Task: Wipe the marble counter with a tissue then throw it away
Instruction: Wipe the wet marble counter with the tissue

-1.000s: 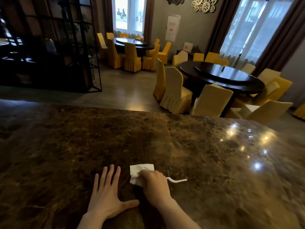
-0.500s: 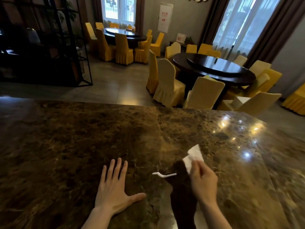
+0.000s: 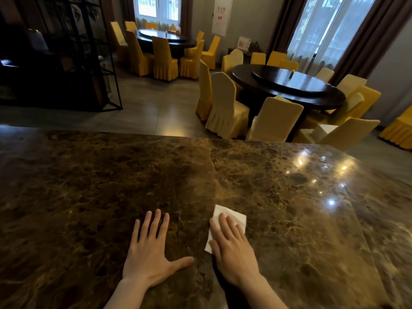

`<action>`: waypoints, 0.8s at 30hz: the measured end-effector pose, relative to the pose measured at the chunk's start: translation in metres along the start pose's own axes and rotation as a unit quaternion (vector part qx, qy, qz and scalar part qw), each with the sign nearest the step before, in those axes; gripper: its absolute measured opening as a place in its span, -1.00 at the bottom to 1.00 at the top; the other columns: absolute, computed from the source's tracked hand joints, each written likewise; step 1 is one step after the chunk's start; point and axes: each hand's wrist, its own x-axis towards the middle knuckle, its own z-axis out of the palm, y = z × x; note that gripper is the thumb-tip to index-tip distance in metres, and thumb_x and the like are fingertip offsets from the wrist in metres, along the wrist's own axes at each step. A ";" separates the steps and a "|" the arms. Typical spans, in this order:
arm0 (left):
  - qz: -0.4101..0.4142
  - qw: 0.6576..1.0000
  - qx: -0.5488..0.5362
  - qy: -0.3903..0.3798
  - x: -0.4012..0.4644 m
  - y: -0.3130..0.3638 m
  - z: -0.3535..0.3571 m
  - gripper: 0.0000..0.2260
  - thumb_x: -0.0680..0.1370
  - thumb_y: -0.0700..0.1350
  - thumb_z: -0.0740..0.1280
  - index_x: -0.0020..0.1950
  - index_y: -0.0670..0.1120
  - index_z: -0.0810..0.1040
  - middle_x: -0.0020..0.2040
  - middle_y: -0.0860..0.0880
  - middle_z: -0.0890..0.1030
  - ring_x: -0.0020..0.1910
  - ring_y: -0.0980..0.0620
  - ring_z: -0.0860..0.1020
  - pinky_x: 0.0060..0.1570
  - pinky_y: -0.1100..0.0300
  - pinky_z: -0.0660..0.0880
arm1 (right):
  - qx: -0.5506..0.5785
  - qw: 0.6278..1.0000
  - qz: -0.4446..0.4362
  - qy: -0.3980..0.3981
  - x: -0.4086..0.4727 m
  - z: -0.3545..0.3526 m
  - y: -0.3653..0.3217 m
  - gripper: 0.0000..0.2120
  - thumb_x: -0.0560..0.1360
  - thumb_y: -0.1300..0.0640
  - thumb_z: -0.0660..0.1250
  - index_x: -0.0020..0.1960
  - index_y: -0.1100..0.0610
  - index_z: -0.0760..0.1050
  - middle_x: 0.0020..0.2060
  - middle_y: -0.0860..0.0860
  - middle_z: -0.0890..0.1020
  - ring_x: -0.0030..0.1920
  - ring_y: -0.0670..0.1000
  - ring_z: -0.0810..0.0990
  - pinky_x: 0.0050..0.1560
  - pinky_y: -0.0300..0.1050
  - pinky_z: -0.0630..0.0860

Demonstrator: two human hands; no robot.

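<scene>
The brown marble counter [image 3: 111,186] fills the lower half of the head view. A white folded tissue [image 3: 237,216] lies flat on it near the front, just right of centre. My right hand [image 3: 234,248] presses down on the tissue with its fingers stretched out, covering most of it. My left hand [image 3: 149,253] rests flat on the bare marble a little to the left, fingers spread, holding nothing. No white streak shows on the marble around the tissue.
Beyond the counter's far edge [image 3: 200,137] stand a dark round table [image 3: 289,88] ringed by yellow and cream covered chairs [image 3: 225,108], and a second such table [image 3: 165,39] farther back. A black metal shelf [image 3: 93,63] stands at the left.
My right hand has swept the tissue back to the left, over the spot where the white streak lay, and now lies flat on it. The streak no longer shows. The left hand has stayed put.
</scene>
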 end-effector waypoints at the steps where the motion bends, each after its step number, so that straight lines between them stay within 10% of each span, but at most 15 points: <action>1: -0.002 1.000 0.002 -0.004 0.000 0.000 0.000 0.24 0.17 0.81 -0.12 0.62 0.08 -0.32 0.65 0.04 -0.34 0.59 0.00 -0.43 0.62 -0.18 -0.32 | 0.002 0.999 0.038 0.005 -0.002 -0.002 0.012 -0.45 0.69 -0.17 -0.10 0.64 -0.11 -0.11 0.64 -0.01 -0.13 0.62 0.05 -0.24 0.59 0.02 -0.24; 8: -0.010 0.999 0.021 -0.025 0.000 0.002 -0.004 0.25 0.15 0.81 -0.18 0.61 0.08 -0.39 0.63 0.04 -0.42 0.56 -0.01 -0.50 0.61 -0.18 -0.36 | 0.027 0.976 0.214 0.018 -0.009 -0.017 0.048 -0.45 0.71 -0.10 -0.10 0.65 0.01 -0.10 0.65 0.10 -0.10 0.63 0.13 -0.19 0.61 0.12 -0.13; 16: -0.015 0.999 0.025 -0.029 0.001 0.003 -0.006 0.24 0.14 0.81 -0.18 0.58 0.08 -0.39 0.63 0.03 -0.37 0.60 -0.02 -0.41 0.63 -0.16 -0.31 | 0.076 0.996 -0.051 -0.019 -0.001 0.001 -0.038 -0.44 0.70 -0.10 -0.11 0.65 -0.02 -0.16 0.63 -0.06 -0.12 0.62 0.03 -0.24 0.60 0.07 -0.26; 24: -0.016 0.999 0.023 -0.040 0.000 0.007 -0.014 0.24 0.12 0.81 -0.20 0.55 0.09 -0.45 0.60 0.05 -0.43 0.59 -0.01 -0.43 0.62 -0.16 -0.35 | 0.033 0.983 0.174 0.043 -0.015 -0.010 0.046 -0.43 0.71 -0.07 -0.13 0.64 0.13 -0.14 0.65 0.06 -0.11 0.62 0.05 -0.22 0.59 -0.02 -0.25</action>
